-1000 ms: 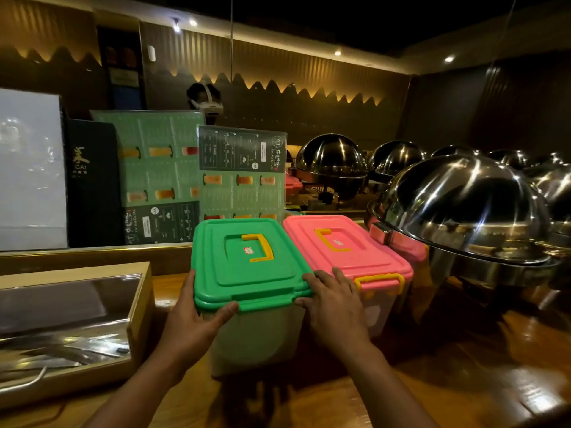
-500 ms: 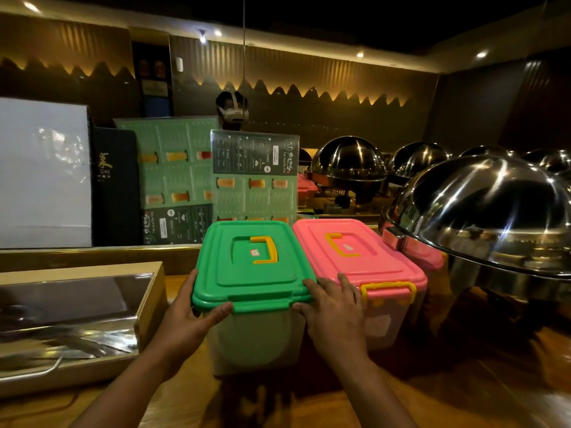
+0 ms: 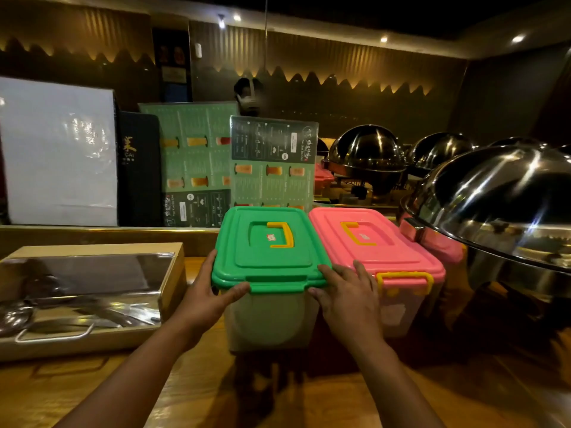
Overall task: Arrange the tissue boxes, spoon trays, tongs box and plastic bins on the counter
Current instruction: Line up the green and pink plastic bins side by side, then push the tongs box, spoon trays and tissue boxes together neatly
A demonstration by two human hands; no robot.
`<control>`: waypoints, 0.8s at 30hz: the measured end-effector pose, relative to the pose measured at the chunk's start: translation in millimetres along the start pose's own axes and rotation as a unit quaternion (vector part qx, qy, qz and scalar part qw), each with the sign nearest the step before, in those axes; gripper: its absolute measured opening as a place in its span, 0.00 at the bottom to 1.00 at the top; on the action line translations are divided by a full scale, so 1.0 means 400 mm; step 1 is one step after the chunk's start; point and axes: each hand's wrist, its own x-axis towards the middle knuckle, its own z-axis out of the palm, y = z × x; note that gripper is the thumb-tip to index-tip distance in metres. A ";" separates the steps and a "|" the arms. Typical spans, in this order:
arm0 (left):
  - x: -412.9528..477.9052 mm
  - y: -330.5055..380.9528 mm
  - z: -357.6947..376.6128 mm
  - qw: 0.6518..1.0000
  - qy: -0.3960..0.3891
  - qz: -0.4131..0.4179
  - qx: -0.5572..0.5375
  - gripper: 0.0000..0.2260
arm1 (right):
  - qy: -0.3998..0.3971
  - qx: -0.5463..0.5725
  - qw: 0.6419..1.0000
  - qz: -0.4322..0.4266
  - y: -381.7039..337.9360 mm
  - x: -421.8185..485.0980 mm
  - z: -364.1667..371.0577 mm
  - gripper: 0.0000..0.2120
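A: Which step is going on?

B: The person is squaring the green bin up beside the pink bin on the tabletop. The two lids are touching along their long edge, as far as I can tell.

A: And the hands?

B: Both are clamping the green bin's near corners. The left hand is wrapping the left corner with its thumb under the lid rim; the right hand is pressing the right corner, fingers spread and lying partly over the pink lid.

A: How should it be done well?

B: I would say by sliding, not lifting, with even pressure from both sides so the bin is not twisting. The right fingers are sitting where the lids meet, so they risk being pinched or nudging the pink bin toward the big steel dome just right of it.

A: What else is on the tabletop?

B: It is glossy wood, so the bin should be gliding easily. At the near left a wooden box with a clear lid is holding metal utensils, probably the tongs. It is standing close to the green bin but apart from it.

A: And the room?

B: It is dim, with warm light. More steel domes are lined up far right, menu cards are standing behind the bins, and a white board is leaning at far left.
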 end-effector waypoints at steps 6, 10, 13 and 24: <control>0.008 0.002 -0.020 0.999 -0.010 0.000 0.045 0.37 | -0.020 0.015 1.000 0.005 -0.034 -0.027 -0.025 0.26; 0.009 0.001 -0.087 0.997 -0.009 -0.001 0.071 0.52 | 0.072 0.070 0.995 -0.021 -0.141 -0.051 -0.039 0.21; 0.005 0.011 -0.188 0.992 -0.010 0.027 0.126 0.49 | 0.111 0.137 0.981 -0.083 -0.276 -0.064 -0.017 0.13; -0.078 -0.041 -0.824 0.909 0.071 0.095 0.401 0.26 | -0.101 0.171 0.979 -0.036 -0.761 -0.131 0.315 0.29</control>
